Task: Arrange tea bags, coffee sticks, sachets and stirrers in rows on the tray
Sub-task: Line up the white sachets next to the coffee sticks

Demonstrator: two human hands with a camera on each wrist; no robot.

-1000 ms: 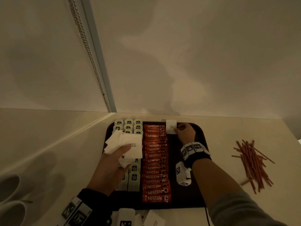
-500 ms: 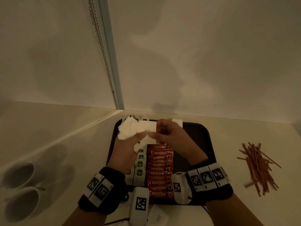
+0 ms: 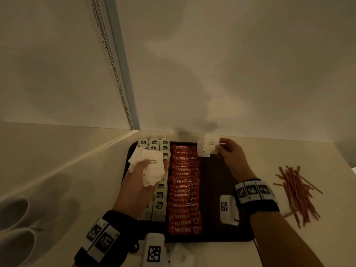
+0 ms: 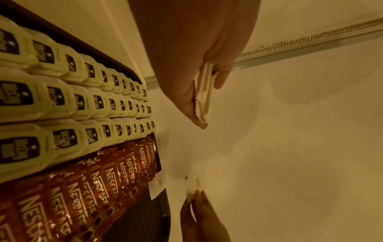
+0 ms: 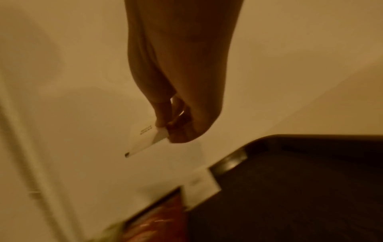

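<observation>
Low in the centre of the head view sits a dark rectangular plastic tray point(image 3: 221, 189) on a pale cream countertop point(image 3: 289, 151). Three columns of pale green paper tea bags point(image 3: 159, 205) fill its left part, with a column of overlapping orange Nescafé coffee sticks point(image 3: 184, 191) just to their right; the tray's right part is bare.

The left hand point(image 3: 134, 185), left of centre above the tea bags, has fingers and thumb curled round a bunch of white paper sugar sachets point(image 3: 152, 166), the top one printed "WHITE SUGAR". The left wrist view shows the bunch edge-on, pressed between thumb and fingers.

The right hand point(image 3: 231, 155), at the tray's upper edge, pinches a single white paper sachet point(image 3: 211, 146) by one end between thumb and fingertips. Another white sachet point(image 3: 202, 154) lies flat at the tray's far edge, just beside the top coffee stick; the held one seems to hang above it, though the right wrist view is blurred.

At the right of the frame, a loose pile of thin reddish-brown stirrers point(image 3: 296, 191) lies on the countertop, well apart from the tray. Two white cups point(image 3: 13, 228) show in the lower left corner.
</observation>
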